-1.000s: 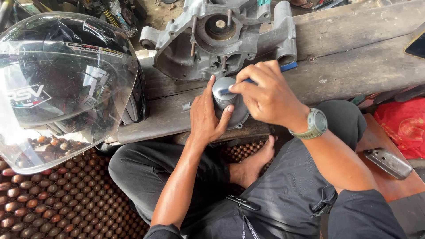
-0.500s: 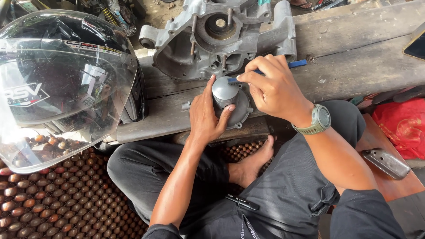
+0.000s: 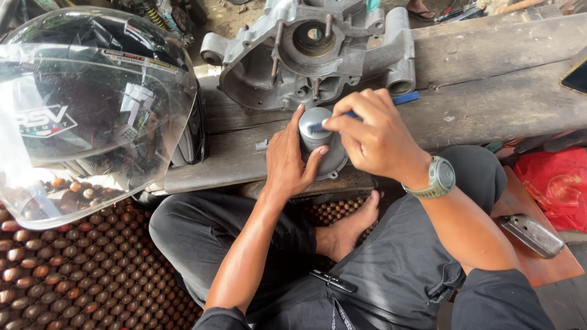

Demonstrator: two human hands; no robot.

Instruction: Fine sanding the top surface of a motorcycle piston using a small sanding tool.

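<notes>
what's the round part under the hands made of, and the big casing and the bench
Round part: looks like smooth, dull-grey machined metal, maybe aluminium. Casing: seemingly cast metal, with a rough matte grey skin and grime. Bench: weathered grey wood, with visible grain and cracks.

Open plank point(image 3: 489, 91) is left to the right of the hands, where passage is unhindered, while the way ahead is blocked by the grey engine casing point(image 3: 306, 55) and the left side is crowded by the clear-visored helmet point(image 3: 92, 104) — both standing close by.
</notes>
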